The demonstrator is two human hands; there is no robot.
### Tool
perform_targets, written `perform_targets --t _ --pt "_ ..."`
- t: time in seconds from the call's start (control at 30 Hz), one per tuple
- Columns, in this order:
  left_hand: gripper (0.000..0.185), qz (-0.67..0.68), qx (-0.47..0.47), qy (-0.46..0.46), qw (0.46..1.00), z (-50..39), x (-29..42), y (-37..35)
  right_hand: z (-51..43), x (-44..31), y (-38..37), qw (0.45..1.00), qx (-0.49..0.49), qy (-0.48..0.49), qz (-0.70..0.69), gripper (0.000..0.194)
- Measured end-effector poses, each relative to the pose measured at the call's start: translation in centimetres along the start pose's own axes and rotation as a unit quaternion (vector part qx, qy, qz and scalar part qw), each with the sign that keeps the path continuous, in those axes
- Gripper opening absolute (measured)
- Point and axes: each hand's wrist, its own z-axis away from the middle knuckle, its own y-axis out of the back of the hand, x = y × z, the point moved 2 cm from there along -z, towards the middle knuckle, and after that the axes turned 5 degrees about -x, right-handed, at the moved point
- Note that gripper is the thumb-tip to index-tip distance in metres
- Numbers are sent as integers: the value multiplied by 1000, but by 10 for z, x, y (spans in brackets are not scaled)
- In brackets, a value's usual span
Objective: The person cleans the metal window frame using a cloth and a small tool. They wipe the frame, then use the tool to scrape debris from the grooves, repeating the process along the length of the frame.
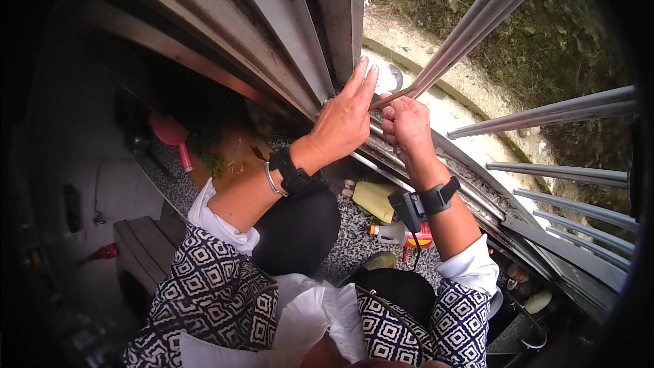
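Observation:
My left hand (343, 118) reaches to the bottom of the sliding window frame (301, 36), its first fingers stretched out and its thumb and palm hidden. Just right of it, my right hand (410, 121) has curled fingers around a thin brown stick (392, 98). One end of that stick disappears by my left hand, and the other points towards a metal window bar (449, 36). Below both hands runs the dirty window track (388, 145). Behind my fingers, a round greyish object (392, 78) lies in bright light, too washed out to identify.
I kneel on a speckled stone counter (340, 253). Between the track and my knees are a cut piece of pale green vegetable (373, 200) and a bottle with a red label (418, 235). Left are a cutting board (232, 156) with greens and a pink-handled utensil (171, 130). A stool (145, 240) stands below.

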Motion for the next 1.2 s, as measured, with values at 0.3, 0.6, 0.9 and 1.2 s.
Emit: perform_targets --t 0.3,0.6,0.9,1.2 --pt "58 -29 -182 117 976 64 -23 -6 -23 22 -5 778 167 228 561 13" --pt "47 -67 -245 62 965 71 -31 2 57 16 35 834 -50 122 536 37" --pt "38 -54 -218 40 974 74 -42 1 103 11 61 764 -110 171 612 49" --pt "10 -177 -294 67 937 61 -15 -8 108 42 42 724 -89 126 673 49"
